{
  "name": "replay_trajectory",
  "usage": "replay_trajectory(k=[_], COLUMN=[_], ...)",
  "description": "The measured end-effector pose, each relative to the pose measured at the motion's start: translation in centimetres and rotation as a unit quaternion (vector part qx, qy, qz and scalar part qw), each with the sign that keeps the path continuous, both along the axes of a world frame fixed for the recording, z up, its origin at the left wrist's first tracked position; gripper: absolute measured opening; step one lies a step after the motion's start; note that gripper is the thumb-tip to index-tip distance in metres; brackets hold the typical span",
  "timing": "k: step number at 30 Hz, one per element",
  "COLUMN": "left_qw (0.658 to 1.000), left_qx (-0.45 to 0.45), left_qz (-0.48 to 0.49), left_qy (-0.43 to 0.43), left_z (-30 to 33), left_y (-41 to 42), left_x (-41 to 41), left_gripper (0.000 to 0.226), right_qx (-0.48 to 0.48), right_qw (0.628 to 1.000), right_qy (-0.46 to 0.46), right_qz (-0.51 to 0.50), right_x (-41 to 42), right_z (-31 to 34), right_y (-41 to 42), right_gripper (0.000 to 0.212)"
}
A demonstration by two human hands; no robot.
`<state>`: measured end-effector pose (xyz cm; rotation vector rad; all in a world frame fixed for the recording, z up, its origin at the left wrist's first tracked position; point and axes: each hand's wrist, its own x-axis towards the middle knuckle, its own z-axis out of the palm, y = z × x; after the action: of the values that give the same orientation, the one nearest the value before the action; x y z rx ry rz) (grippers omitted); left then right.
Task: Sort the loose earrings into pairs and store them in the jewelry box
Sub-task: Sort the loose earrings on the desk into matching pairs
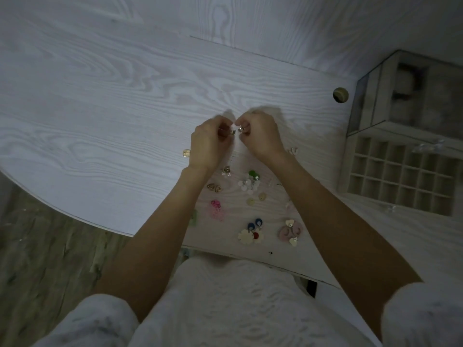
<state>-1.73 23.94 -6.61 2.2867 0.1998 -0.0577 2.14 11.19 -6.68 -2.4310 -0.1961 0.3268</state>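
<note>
My left hand [209,144] and my right hand [260,136] are raised side by side over the white table [100,108]. Each pinches a small shiny earring: one [232,132] in the left fingers, one [240,128] in the right, nearly touching. Loose earrings lie between my forearms: gold hearts [214,187], a pink one [216,205], white discs with green [250,182], blue and red circles with a cream flower [251,231], and a pink pair with silver hearts [290,230]. The jewelry box [400,176], a grid of small compartments, lies open at the right.
A single gold earring [186,153] sits left of my left wrist. A round brass knob [340,95] sits on the table near the box's raised glass lid [375,96]. The table's curved edge runs down the left, with wooden floor [50,246] beyond.
</note>
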Motion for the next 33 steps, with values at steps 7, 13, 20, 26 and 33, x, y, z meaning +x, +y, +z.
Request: replay_trajectory(k=[7,13,20,26,33], left_qw=[0.999,1.000,0.993,0.985,0.980], left_qx=[-0.027,-0.007,0.042,0.096,0.128], left_qz=[0.030,0.004,-0.065,-0.126,-0.152], left_qy=[-0.007,0.008,-0.087,-0.073,0.002], left_z=[0.1,0.9,1.8,1.3,0.5], left_y=[-0.5,0.4,1.4,-2.2,-4.9], left_x=[-0.3,-1.0,-3.3,-3.2,-1.2], left_gripper=[0.017,0.024,0.018,0.027,0.028], right_qx=[0.038,0.070,-0.041,-0.048,-0.074], right_qw=[0.999,0.996,0.992,0.996,0.993], right_qy=[0.000,-0.013,-0.076,-0.062,-0.088], right_qz=[-0.021,-0.062,-0.097,-0.034,-0.031], right_x=[-0.9,-0.7,-1.0,-1.1,-1.9], right_z=[0.3,1.9,1.2,0.0,0.3], right_y=[0.8,-2.1,-8.1,-6.4,-5.5], right_gripper=[0.031,0.033,0.032,0.026,0.017])
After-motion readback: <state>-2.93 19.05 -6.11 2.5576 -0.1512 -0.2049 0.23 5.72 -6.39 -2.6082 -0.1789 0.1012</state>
